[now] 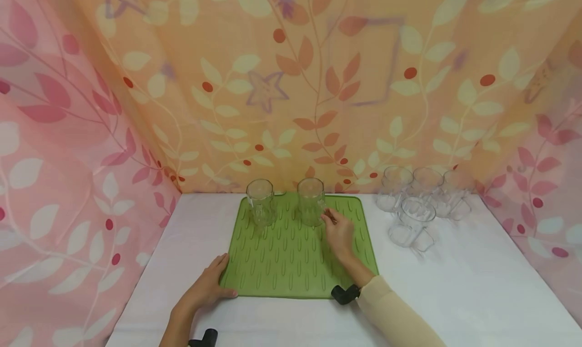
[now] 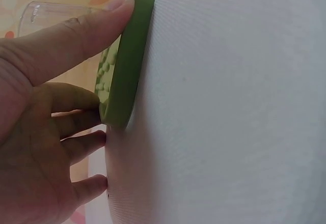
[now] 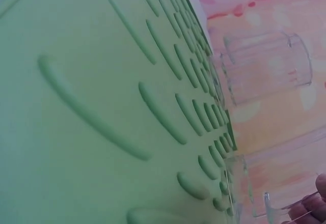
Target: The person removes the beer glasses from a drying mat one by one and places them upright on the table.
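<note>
A green ridged drying mat (image 1: 291, 274) lies flat on the table, with two clear glass mugs standing near its far edge. My right hand (image 1: 340, 236) pinches the handle of the right glass mug (image 1: 310, 203); its fingertips show at the lower corner of the right wrist view. To the left, apart from it, stands the other glass mug (image 1: 261, 205), seen also in the right wrist view. My left hand (image 2: 35, 147) rests at the mat's near left corner, its thumb on the front edge and its other fingers spread along the left side.
Several more clear glass mugs (image 1: 411, 213) stand close together on the right of the white-covered table (image 1: 477, 291). Patterned curtains (image 1: 313, 84) rise behind the table and on both sides. A black wrist device (image 1: 345, 294) sits at the right sleeve.
</note>
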`<control>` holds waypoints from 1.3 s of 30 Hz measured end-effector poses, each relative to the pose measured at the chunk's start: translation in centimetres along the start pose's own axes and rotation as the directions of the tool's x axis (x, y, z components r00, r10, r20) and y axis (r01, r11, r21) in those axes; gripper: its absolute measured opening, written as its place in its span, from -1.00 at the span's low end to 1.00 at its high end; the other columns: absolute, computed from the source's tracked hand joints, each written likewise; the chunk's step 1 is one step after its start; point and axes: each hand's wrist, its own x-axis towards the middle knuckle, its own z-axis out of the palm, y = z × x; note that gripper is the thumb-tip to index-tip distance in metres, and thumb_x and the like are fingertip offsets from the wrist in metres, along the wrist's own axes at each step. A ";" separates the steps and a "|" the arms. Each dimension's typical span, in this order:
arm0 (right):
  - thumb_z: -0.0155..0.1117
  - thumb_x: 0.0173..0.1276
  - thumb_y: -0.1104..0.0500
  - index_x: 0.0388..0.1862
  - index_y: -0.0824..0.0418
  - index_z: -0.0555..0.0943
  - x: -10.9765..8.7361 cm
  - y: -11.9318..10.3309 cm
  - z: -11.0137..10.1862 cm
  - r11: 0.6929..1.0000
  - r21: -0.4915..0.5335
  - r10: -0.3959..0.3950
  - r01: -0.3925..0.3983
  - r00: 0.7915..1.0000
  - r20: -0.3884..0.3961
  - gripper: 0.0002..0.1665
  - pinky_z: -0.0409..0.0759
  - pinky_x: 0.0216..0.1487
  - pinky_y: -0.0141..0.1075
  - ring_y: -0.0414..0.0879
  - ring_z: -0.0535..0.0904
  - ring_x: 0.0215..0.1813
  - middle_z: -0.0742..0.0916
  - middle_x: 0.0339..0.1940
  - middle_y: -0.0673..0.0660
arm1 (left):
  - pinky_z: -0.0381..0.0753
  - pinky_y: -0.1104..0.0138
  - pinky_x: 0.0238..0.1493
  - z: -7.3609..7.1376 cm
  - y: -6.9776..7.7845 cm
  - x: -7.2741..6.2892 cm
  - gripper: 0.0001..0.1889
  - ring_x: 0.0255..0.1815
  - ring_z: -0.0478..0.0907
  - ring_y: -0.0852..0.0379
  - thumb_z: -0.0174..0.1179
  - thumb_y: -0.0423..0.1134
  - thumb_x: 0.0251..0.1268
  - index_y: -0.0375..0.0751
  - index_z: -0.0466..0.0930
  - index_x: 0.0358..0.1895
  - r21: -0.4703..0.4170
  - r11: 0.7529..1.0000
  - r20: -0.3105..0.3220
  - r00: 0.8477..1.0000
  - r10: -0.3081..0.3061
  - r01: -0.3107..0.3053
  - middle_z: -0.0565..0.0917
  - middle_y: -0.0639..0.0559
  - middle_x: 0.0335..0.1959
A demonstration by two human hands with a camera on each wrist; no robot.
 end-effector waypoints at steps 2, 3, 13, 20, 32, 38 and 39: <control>0.35 0.20 0.43 -0.19 0.53 0.70 0.1 0.0 -0.3 1.000 -0.011 0.002 -0.002 1.000 -0.003 -0.80 0.74 -0.28 -0.05 0.21 0.76 -0.25 0.78 -0.30 0.40 | 0.05 -0.31 0.44 0.1 0.1 0.0 0.18 0.52 -0.04 -0.45 0.57 -0.11 -0.23 -0.42 0.03 0.50 0.001 1.000 0.007 1.000 -0.005 0.005 0.05 -0.44 0.51; 0.35 0.21 0.43 -0.20 0.54 0.69 0.1 0.0 -0.5 1.000 -0.018 0.006 -0.006 1.000 -0.006 -0.80 0.74 -0.29 -0.04 0.21 0.76 -0.26 0.78 -0.31 0.40 | 0.06 -0.31 0.43 0.1 0.1 0.0 0.19 0.52 -0.04 -0.45 0.57 -0.11 -0.23 -0.42 0.03 0.50 0.005 1.000 0.012 1.000 -0.006 0.006 0.05 -0.45 0.51; 0.36 0.19 0.44 -0.14 0.53 0.69 1.2 -0.1 -1.9 1.000 -0.027 -0.008 0.008 1.000 0.003 -0.76 0.73 -0.26 0.00 0.24 0.76 -0.26 0.77 -0.29 0.41 | 0.11 -0.29 0.43 -0.3 0.1 0.2 0.19 0.51 -0.03 -0.46 0.56 -0.10 -0.21 -0.42 0.00 0.50 0.000 1.000 0.014 1.000 -0.003 0.003 0.04 -0.45 0.52; 0.37 0.17 0.45 -0.14 0.52 0.69 1.2 -0.1 -2.9 1.000 0.003 -0.021 0.021 0.999 0.032 -0.75 0.72 -0.23 -0.02 0.21 0.76 -0.22 0.78 -0.27 0.39 | 0.09 -0.30 0.43 -0.4 0.0 0.3 0.20 0.51 -0.04 -0.47 0.57 -0.10 -0.23 -0.43 0.01 0.50 -0.022 1.000 0.014 1.000 0.004 -0.003 0.04 -0.46 0.51; 0.41 0.12 0.46 -0.18 0.52 0.71 0.9 -0.1 -4.0 0.993 -0.035 -0.116 0.117 0.993 0.007 -0.75 0.73 -0.29 -0.21 0.17 0.77 -0.31 0.79 -0.32 0.36 | 0.12 -0.30 0.41 0.2 -0.6 0.3 0.20 0.49 0.01 -0.48 0.58 -0.09 -0.26 -0.43 0.04 0.49 -0.016 1.000 -0.004 1.000 0.002 -0.002 0.08 -0.44 0.51; 0.43 0.10 0.45 -0.17 0.51 0.71 0.9 -0.7 -4.7 0.994 -0.030 -0.106 0.107 0.994 0.013 -0.72 0.61 -0.28 -0.67 0.17 0.77 -0.31 0.79 -0.33 0.36 | 0.12 -0.30 0.41 0.1 -0.3 0.2 0.20 0.49 0.01 -0.48 0.57 -0.09 -0.26 -0.43 0.04 0.49 -0.013 1.000 0.000 1.000 0.001 -0.001 0.08 -0.45 0.51; 0.43 0.09 0.45 -0.17 0.51 0.71 0.9 -0.8 -4.8 0.993 -0.032 -0.110 0.111 0.994 0.014 -0.72 0.64 -0.28 -0.61 0.18 0.77 -0.31 0.79 -0.33 0.36 | 0.11 -0.30 0.41 0.1 -0.3 0.1 0.20 0.49 0.00 -0.48 0.57 -0.09 -0.26 -0.43 0.04 0.49 -0.016 1.000 0.001 1.000 0.000 0.000 0.07 -0.45 0.51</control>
